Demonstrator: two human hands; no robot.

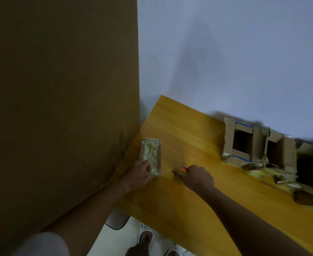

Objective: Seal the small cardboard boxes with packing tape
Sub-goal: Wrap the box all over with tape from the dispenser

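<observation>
A small cardboard box [152,152], its top covered in crinkled clear tape, lies on the wooden table [188,133] near the left edge. My left hand [140,173] presses on the box's near end and holds it. My right hand [196,177] is just to the right of the box, closed around a tape dispenser [179,175] with an orange and blue part; a strip of clear tape runs from it towards the box. Open small boxes [242,141] [279,152] stand at the table's far right.
A tall brown cardboard sheet [59,108] stands upright against the table's left side. Tape scraps and flattened cardboard [273,174] lie near the open boxes. A white wall is behind. Below the table edge are the floor and a slippered foot [145,239].
</observation>
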